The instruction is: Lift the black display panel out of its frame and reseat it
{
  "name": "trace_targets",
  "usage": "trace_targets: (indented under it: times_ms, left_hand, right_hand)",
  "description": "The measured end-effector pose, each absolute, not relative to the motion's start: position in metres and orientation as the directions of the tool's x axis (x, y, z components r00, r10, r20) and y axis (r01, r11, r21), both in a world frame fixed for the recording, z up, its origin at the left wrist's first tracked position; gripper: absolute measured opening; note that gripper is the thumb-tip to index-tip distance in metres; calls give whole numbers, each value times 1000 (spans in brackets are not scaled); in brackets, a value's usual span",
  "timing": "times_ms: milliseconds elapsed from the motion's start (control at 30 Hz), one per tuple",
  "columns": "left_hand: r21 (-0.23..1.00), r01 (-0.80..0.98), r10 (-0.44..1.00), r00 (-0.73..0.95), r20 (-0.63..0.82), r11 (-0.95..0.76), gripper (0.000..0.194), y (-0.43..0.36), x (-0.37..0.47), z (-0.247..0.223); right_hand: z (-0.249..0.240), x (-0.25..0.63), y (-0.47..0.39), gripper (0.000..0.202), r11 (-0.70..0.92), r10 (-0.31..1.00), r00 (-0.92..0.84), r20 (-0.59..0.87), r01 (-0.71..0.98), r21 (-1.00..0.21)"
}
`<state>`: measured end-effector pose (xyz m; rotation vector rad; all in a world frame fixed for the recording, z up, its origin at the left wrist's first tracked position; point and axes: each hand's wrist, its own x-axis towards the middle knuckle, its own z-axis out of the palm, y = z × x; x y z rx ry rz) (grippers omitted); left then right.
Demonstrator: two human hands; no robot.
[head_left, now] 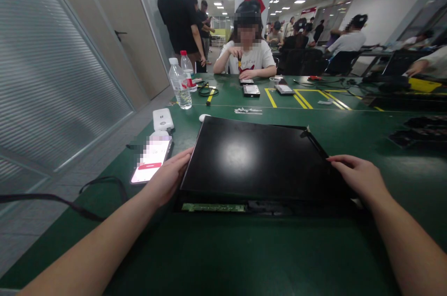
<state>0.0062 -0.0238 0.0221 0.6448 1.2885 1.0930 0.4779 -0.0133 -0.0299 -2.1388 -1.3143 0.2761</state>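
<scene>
A black flat screen panel [258, 161] lies over a dark frame on the green table, slightly askew to it. Along the near edge, a green circuit strip [213, 208] shows below the panel. My left hand [171, 177] is closed on the panel's left edge, its fingertips partly hidden behind it. At the right edge, my right hand [356, 175] pinches the rim between thumb and fingers. A bent corner piece [305, 133] stands up at the far right corner.
Left of the panel are a lit phone [151, 161], a white power bank [163, 120] and a black cable [70, 203]. Two bottles [180, 86] stand farther back. Across the green table [251, 254], a seated person holds a screwdriver over small drives [251, 90].
</scene>
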Motion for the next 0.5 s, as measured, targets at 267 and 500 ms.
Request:
trace_targets:
  times_ms: [267, 500]
  left_hand:
    - [928, -165, 942, 61, -329, 335, 56, -26, -7, 11]
    - [947, -125, 954, 80, -288, 296, 61, -26, -7, 11]
  right_hand:
    - [-29, 480, -13, 29, -337, 869, 480, 118, 750, -569]
    - [-29, 481, -13, 29, -329, 875, 472, 109, 745, -580]
